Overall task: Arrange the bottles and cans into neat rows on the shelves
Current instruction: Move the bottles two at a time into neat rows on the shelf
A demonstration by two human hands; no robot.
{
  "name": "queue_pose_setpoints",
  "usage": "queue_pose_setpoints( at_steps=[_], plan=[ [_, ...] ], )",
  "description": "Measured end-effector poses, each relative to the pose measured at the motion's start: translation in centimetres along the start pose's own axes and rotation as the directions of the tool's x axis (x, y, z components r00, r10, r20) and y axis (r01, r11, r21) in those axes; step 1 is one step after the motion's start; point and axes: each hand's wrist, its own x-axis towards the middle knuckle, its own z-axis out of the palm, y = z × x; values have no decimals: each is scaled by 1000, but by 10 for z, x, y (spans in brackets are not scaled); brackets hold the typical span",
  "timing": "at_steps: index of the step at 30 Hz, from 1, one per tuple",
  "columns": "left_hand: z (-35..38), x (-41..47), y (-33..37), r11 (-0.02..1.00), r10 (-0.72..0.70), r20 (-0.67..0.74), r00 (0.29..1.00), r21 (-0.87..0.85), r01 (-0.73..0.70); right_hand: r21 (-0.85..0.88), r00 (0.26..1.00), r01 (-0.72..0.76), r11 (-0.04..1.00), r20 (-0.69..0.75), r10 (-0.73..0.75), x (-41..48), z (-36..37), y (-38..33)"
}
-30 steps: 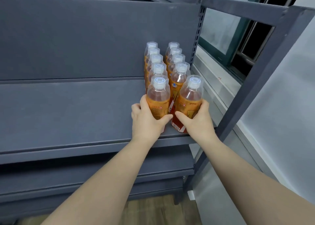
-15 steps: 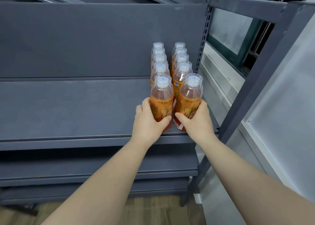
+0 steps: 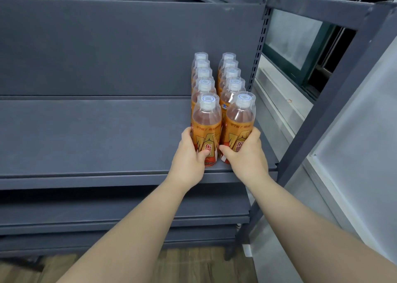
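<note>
- While I'm watching from the side, the person's left hand is curled round the front-left bottle with the thumb across the label. The right hand grips the front-right bottle the same way. Both hands are wrapped on, not spread.
- What just changed: a second ago the front-right bottle was leaning, with its base kicked out toward the shelf lip. Now it's standing straight, and both front bottles sit square at the head of their lines.
- Where everything is: there's a left row and a right row of orange-label bottles. I count five caps in each. They run from the back panel toward the front at the right end of the grey shelf, just beside the slotted upright.
- The rows look parallel with a narrow gap between them. I can't tell whether the front bottles actually touch the ones behind.
- My take: this pair looks basically placed, and the two rows already read as tidy.
- The next move is probably just letting go without nudging anything. There's a long run of shelf to the left for more rows, plus the lower shelves.
- I can't see any cans from where I am.
- One worry is that these are tall, narrow bottles packed close, so a sloppy release could tip the front one into the rest.
</note>
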Motion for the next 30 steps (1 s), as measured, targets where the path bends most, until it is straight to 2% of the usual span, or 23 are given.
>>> queue_pose_setpoints(
  at_steps=[6,18,30],
  plan=[
    [6,0,0,999,9,-51,999,32,-8,-10,997,18,1000,77,-17,-2,-4,4],
    [-1,11,3,998,-19,-44,999,50,21,-97,999,-8,995,44,12,3,4,-3],
    [-3,11,0,995,10,-18,1000,99,-8,-98,999,-1,995,43,5,5,4,-1]
  ],
)
